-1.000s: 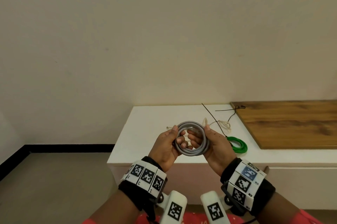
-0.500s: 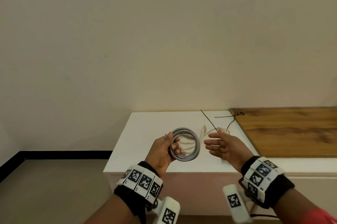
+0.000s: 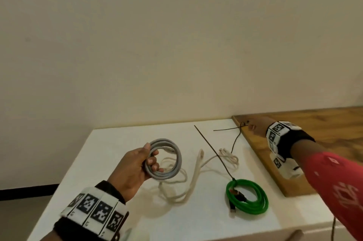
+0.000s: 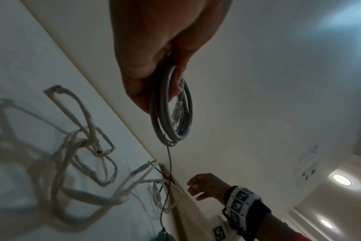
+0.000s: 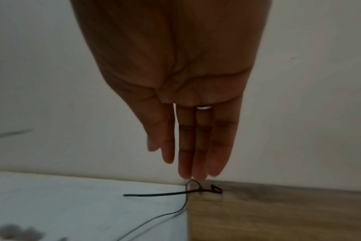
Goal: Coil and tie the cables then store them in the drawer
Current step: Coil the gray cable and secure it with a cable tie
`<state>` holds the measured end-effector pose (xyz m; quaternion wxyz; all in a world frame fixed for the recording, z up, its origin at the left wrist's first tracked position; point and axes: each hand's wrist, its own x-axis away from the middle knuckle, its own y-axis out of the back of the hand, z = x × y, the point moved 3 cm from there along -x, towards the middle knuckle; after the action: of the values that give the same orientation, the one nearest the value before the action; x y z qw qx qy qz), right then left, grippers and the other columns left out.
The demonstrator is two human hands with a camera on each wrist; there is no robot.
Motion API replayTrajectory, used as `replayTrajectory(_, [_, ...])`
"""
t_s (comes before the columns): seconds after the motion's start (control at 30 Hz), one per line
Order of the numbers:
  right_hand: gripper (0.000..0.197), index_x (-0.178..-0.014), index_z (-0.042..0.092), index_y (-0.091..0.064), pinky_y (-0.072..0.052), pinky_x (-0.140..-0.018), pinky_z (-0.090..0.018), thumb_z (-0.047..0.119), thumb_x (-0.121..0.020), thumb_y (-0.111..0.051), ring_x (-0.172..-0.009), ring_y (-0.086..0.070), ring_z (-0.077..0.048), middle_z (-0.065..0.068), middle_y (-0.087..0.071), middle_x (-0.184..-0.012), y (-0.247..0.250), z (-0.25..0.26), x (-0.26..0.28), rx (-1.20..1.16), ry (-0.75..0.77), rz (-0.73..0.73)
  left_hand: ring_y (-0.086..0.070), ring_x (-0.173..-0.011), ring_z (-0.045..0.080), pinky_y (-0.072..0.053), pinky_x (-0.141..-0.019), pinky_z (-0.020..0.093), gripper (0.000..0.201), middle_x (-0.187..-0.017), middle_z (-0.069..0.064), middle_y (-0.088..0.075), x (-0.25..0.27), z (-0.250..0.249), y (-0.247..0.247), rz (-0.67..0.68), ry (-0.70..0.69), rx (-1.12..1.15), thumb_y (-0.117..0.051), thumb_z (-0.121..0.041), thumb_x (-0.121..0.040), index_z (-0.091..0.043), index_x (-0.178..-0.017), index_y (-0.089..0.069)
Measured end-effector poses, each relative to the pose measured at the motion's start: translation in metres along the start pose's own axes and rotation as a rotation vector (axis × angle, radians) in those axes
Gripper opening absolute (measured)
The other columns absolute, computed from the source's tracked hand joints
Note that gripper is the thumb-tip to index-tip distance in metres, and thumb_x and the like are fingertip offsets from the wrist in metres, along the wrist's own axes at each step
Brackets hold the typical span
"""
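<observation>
Grey cable (image 3: pixel 164 159), already wound into a tight ring, sits in my left hand (image 3: pixel 135 168), thumb over the top and fingers curled through the middle, held above the white tabletop (image 3: pixel 110 142). My right hand (image 3: pixel 257 128) is stretched to the far corner where the wooden board (image 3: pixel 324 125) meets the white surface; the fingers (image 5: pixel 193 163) are straight and together, grasping nothing, their tips just above the black ties (image 5: pixel 196 191) that lie crossed over the board's edge.

The step in hand, as I judge it, is fetching one tie to bind the grey coil. To do it well I should pinch a single tie near its head, not both, since the two cross each other here and could lift together. A second long tie (image 3: pixel 214 151) lies slanted across the tabletop towards the green coil (image 3: pixel 247 197), which rests near the front edge, close to the board, with what seems to be a tie at its near side. The cream cable (image 3: pixel 194 172) sprawls loose between the two coils, still to be wound. Meanwhile my left grip must not slacken, or the grey loops will spring apart before the tie goes round. No drawer shows in any view.
</observation>
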<state>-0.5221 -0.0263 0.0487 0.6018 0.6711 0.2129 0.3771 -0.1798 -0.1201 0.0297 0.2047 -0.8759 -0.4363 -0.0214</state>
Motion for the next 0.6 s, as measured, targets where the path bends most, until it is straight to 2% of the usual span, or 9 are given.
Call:
replayTrajectory(0.1, [0.04, -0.124, 0.019, -0.052, -0.042, -0.101, -0.031, 0.013, -0.085, -0.056, -0.123, -0.049, -0.027, -0.009, -0.05, -0.137, -0.015, -0.019, -0.065, 0.185, -0.068, 0.068, -0.043, -0.042, 0.013, -0.05, -0.067, 0.038, 0.034, -0.047, 0.0, -0.04, -0.037, 0.011, 0.011, -0.003, 0.049, 0.027, -0.037, -0.027, -0.095, 0.0, -0.081, -0.053])
replayTrajectory(0.17, [0.08, -0.133, 0.04, -0.029, -0.041, -0.104, -0.034, 0.016, -0.07, -0.071, -0.128, -0.045, -0.026, -0.004, -0.037, -0.148, -0.029, -0.034, -0.098, 0.236, -0.093, 0.08, -0.044, -0.042, 0.014, -0.054, -0.064, 0.036, 0.035, -0.047, 0.0, -0.04, -0.055, 0.017, 0.017, 0.0, 0.081, 0.039, -0.038, -0.028, -0.094, 0.0, -0.081, -0.054])
replayTrajectory(0.2, [0.093, -0.138, 0.038, -0.026, -0.041, -0.104, -0.034, 0.018, -0.062, -0.075, -0.129, -0.044, -0.025, 0.0, -0.034, -0.149, -0.033, -0.039, -0.105, 0.263, -0.126, 0.118, -0.044, -0.042, 0.014, -0.056, -0.059, 0.035, 0.035, -0.047, 0.001, -0.04, -0.061, 0.019, 0.019, -0.001, 0.094, 0.044, -0.037, -0.028, -0.094, -0.001, -0.08, -0.054])
replayTrajectory(0.3, [0.092, -0.124, 0.042, -0.047, -0.043, -0.1, -0.036, 0.039, -0.038, -0.08, -0.12, -0.05, -0.02, 0.007, -0.05, -0.138, -0.052, -0.064, -0.146, 0.365, -0.224, 0.238, -0.043, -0.042, 0.014, -0.054, -0.048, 0.029, 0.035, -0.048, 0.001, -0.039, -0.074, 0.022, 0.02, 0.001, 0.117, 0.055, -0.037, -0.027, -0.095, 0.0, -0.081, -0.053])
replayTrajectory(0.33, [0.08, -0.115, 0.046, -0.052, -0.044, -0.098, -0.036, 0.04, -0.04, -0.081, -0.117, -0.052, -0.021, 0.007, -0.052, -0.134, -0.052, -0.065, -0.155, 0.379, -0.187, 0.169, -0.043, -0.042, 0.015, -0.054, -0.047, 0.029, 0.035, -0.048, 0.001, -0.039, -0.077, 0.023, 0.019, -0.002, 0.124, 0.05, -0.037, -0.027, -0.095, 0.0, -0.081, -0.054])
replayTrajectory(0.37, [0.068, -0.115, 0.046, -0.053, -0.044, -0.099, -0.037, 0.034, -0.054, -0.081, -0.117, -0.052, -0.024, 0.003, -0.053, -0.134, -0.05, -0.061, -0.155, 0.3, -0.147, 0.123, -0.043, -0.042, 0.015, -0.054, -0.048, 0.03, 0.035, -0.048, 0.001, -0.039, -0.078, 0.023, 0.018, -0.001, 0.129, 0.04, -0.037, -0.027, -0.095, 0.0, -0.082, -0.054])
replayTrajectory(0.43, [0.053, -0.131, 0.024, -0.047, -0.037, -0.102, -0.035, 0.012, -0.082, -0.062, -0.124, -0.047, -0.03, -0.011, -0.049, -0.135, -0.032, -0.032, -0.12, 0.204, -0.076, 0.098, -0.043, -0.043, 0.015, -0.055, -0.051, 0.031, 0.035, -0.048, 0.001, -0.039, -0.08, 0.023, 0.016, 0.004, 0.136, 0.023, -0.037, -0.027, -0.095, 0.0, -0.081, -0.054])
replayTrajectory(0.5, [0.048, -0.133, 0.013, -0.045, -0.039, -0.099, -0.034, 0.01, -0.087, -0.055, -0.122, -0.049, -0.03, -0.013, -0.052, -0.131, -0.031, -0.03, -0.115, 0.174, -0.083, 0.03, -0.043, -0.044, 0.015, -0.055, -0.053, 0.032, 0.035, -0.048, 0.001, -0.039, -0.08, 0.023, 0.014, 0.005, 0.136, 0.01, -0.037, -0.027, -0.095, 0.0, -0.081, -0.055])
replayTrajectory(0.6, [0.034, -0.12, 0.012, -0.056, -0.044, -0.075, -0.028, 0.013, -0.086, -0.054, -0.091, -0.057, -0.026, -0.008, -0.061, -0.107, -0.03, -0.036, -0.111, 0.151, -0.083, 0.007, -0.043, -0.043, 0.014, -0.052, -0.066, 0.038, 0.035, -0.047, 0.001, -0.04, -0.074, 0.021, 0.012, -0.002, 0.14, -0.002, -0.038, -0.027, -0.095, -0.001, -0.079, -0.055])
